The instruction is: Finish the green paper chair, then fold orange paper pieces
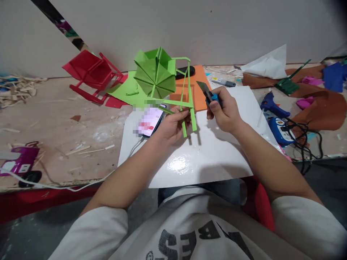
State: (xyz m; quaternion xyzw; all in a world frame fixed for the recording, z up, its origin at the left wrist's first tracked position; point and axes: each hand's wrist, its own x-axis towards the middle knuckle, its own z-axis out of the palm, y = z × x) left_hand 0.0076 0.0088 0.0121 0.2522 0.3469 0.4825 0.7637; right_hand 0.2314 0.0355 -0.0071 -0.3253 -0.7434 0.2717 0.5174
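My left hand point(176, 126) is closed on the thin strips of a green paper model point(155, 76), which has a folded, fan-like round part and a frame of narrow strips. Two strip ends stick out below my fingers. In my right hand point(226, 110) is a blue utility knife point(213, 97), its blade bare and pointing up and left toward the model. A small gap lies between blade and frame. Beneath both hands is a glossy white board point(217, 155). A lit phone point(151, 121) lies beside my left wrist.
A red paper rocking chair point(94, 74) stands at the back left. Orange paper point(202, 99) and a grey cutter point(223, 82) lie behind my hands. On the right are a blue glue gun point(273, 104), a blue device point(282, 131) with black cables and brown scraps point(328, 112).
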